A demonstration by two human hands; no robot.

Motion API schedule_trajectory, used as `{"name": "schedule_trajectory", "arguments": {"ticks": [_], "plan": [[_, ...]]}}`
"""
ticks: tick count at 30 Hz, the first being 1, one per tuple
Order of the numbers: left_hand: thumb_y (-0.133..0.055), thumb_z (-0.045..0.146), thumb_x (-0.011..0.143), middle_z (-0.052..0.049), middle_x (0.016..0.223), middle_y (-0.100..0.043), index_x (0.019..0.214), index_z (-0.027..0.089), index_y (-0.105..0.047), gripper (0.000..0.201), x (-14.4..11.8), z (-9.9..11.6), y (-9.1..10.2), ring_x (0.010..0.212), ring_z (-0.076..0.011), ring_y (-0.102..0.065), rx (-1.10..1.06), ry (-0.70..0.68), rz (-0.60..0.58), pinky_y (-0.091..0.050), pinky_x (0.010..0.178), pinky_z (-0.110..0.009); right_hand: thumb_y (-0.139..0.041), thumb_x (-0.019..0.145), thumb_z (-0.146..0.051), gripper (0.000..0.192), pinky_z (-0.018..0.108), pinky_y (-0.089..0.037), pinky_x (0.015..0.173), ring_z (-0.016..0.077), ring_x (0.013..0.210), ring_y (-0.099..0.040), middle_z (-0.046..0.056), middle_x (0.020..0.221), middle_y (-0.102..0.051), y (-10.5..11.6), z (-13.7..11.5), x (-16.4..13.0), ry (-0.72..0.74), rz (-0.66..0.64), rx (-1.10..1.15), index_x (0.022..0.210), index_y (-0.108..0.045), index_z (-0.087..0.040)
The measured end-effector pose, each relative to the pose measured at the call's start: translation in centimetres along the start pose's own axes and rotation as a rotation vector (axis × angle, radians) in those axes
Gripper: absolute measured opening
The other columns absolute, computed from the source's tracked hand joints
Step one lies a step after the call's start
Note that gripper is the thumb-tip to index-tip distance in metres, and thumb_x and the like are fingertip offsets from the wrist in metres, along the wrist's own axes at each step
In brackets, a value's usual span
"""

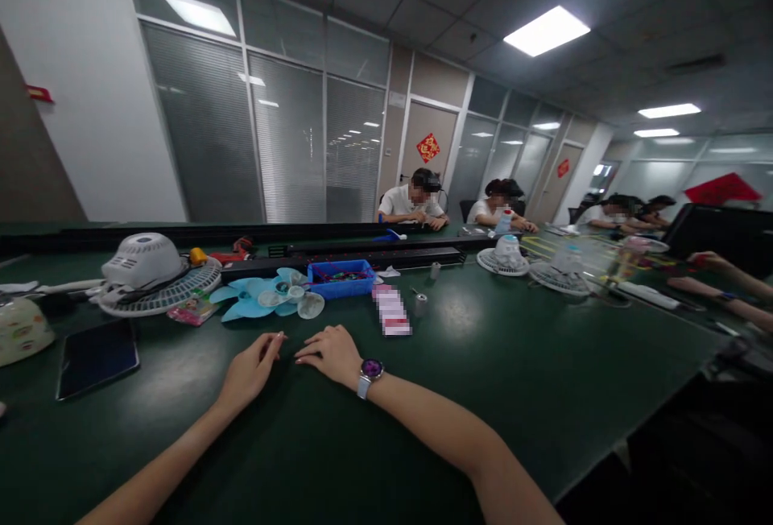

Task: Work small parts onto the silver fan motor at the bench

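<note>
My left hand (254,365) rests on the green table, its fingers loosely stretched towards the right hand and nothing visible in them. A small gap separates it from my right hand (331,354), which lies palm down with the fingers extended and apart. That wrist wears a watch (371,369) with a purple face and a pale strap. Beyond both hands are fan blades, one set blue (241,299) and another translucent (307,305). A blue tray (341,287) with wires and small parts stands behind them. Neither hand touches these things.
White fan housings with grilles stand at left (145,259) and right (508,251). A dark tablet (98,357) lies at left. Near the tray are a blurred paper strip (392,312) and a small metal cylinder (421,303). Other people sit across the table; another person's arms (725,291) reach in at right.
</note>
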State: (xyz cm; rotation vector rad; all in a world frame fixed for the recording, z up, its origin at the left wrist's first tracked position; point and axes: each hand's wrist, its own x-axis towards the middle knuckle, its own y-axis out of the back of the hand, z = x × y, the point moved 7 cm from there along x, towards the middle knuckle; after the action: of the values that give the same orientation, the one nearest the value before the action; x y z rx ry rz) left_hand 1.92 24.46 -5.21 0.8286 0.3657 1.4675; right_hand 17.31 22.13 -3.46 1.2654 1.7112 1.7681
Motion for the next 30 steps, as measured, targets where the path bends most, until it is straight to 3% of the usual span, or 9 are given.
{"name": "schedule_trajectory", "arguments": {"ticks": [3, 5, 9, 12, 15, 18, 24, 30], "plan": [[-0.033, 0.059, 0.089, -0.005, 0.08, -0.07, 0.114, 0.018, -0.06, 0.055, -0.6, -0.1, 0.2, 0.077, -0.0246, -0.068, 0.017, 0.019, -0.012, -0.049, 0.069, -0.031, -0.045, 0.095, -0.051, 0.035, 0.03, -0.037, 0.084, 0.0155, 0.098, -0.06, -0.004, 0.11, -0.073, 1.8, 0.8, -0.5, -0.001, 0.059, 0.031, 0.104, -0.073, -0.031], [-0.036, 0.059, 0.088, -0.005, 0.08, -0.071, 0.113, 0.019, -0.061, 0.053, -0.9, -0.3, 0.3, 0.075, -0.025, -0.068, 0.024, 0.031, -0.018, -0.05, 0.068, -0.031, -0.044, 0.096, -0.049, 0.035, 0.028, -0.037, 0.085, 0.0147, 0.097, -0.061, -0.004, 0.106, -0.073, 4.9, 3.0, -1.4, -0.059, 0.14, 0.042, 0.104, -0.072, -0.03], [-0.039, 0.058, 0.086, -0.005, 0.079, -0.073, 0.112, 0.021, -0.061, 0.051, -0.8, -0.6, 0.2, 0.073, -0.0268, -0.069, 0.018, 0.032, -0.045, -0.052, 0.063, -0.032, -0.045, 0.097, -0.043, 0.033, 0.025, -0.036, 0.091, 0.0144, 0.103, -0.059, 0.0, 0.11, -0.071, 13.1, 11.3, -5.4, -0.439, 0.345, -0.094, 0.106, -0.071, -0.025], [-0.04, 0.059, 0.085, -0.005, 0.081, -0.073, 0.113, 0.021, -0.061, 0.052, -0.5, -1.0, -0.1, 0.075, -0.0282, -0.069, 0.003, 0.037, -0.072, -0.052, 0.063, -0.033, -0.039, 0.1, -0.038, 0.039, 0.029, -0.035, 0.093, 0.0196, 0.108, -0.058, 0.01, 0.116, -0.068, 16.5, 16.8, -8.9, -0.655, 0.404, -0.181, 0.112, -0.068, -0.015], [-0.041, 0.059, 0.085, -0.005, 0.082, -0.073, 0.115, 0.022, -0.06, 0.052, -0.3, -1.5, -0.3, 0.078, -0.0283, -0.069, -0.014, 0.03, -0.077, -0.052, 0.065, -0.034, -0.042, 0.098, -0.036, 0.037, 0.029, -0.038, 0.087, 0.0212, 0.103, -0.061, 0.012, 0.109, -0.07, 16.1, 19.5, -11.1, -0.731, 0.376, -0.195, 0.108, -0.069, -0.014], [-0.04, 0.06, 0.087, -0.004, 0.082, -0.072, 0.114, 0.021, -0.06, 0.051, -0.5, -1.4, -0.4, 0.081, -0.0272, -0.069, -0.028, 0.01, -0.065, -0.051, 0.069, -0.033, -0.045, 0.097, -0.036, 0.032, 0.027, -0.04, 0.078, 0.02, 0.093, -0.064, 0.01, 0.101, -0.073, 14.3, 20.2, -11.9, -0.762, 0.35, -0.182, 0.104, -0.071, -0.018], [-0.037, 0.057, 0.091, -0.004, 0.078, -0.07, 0.109, 0.019, -0.063, 0.049, -1.5, 0.4, 0.1, 0.077, -0.0232, -0.067, -0.06, -0.008, -0.013, -0.046, 0.069, -0.029, -0.038, 0.097, -0.037, 0.038, 0.03, -0.041, 0.076, 0.0227, 0.095, -0.065, 0.011, 0.11, -0.071, 12.4, 21.1, -11.5, -0.717, 0.403, -0.154, 0.112, -0.069, -0.021], [-0.033, 0.053, 0.095, -0.005, 0.077, -0.068, 0.105, 0.016, -0.064, 0.049, -1.8, 0.9, 0.3, 0.074, -0.0204, -0.064, -0.042, -0.039, 0.011, -0.043, 0.067, -0.028, -0.039, 0.094, -0.045, 0.042, 0.033, -0.042, 0.065, 0.0254, 0.082, -0.066, 0.01, 0.101, -0.074, 10.2, 24.3, -10.5, -0.658, 0.392, -0.19, 0.109, -0.071, -0.023]]}}
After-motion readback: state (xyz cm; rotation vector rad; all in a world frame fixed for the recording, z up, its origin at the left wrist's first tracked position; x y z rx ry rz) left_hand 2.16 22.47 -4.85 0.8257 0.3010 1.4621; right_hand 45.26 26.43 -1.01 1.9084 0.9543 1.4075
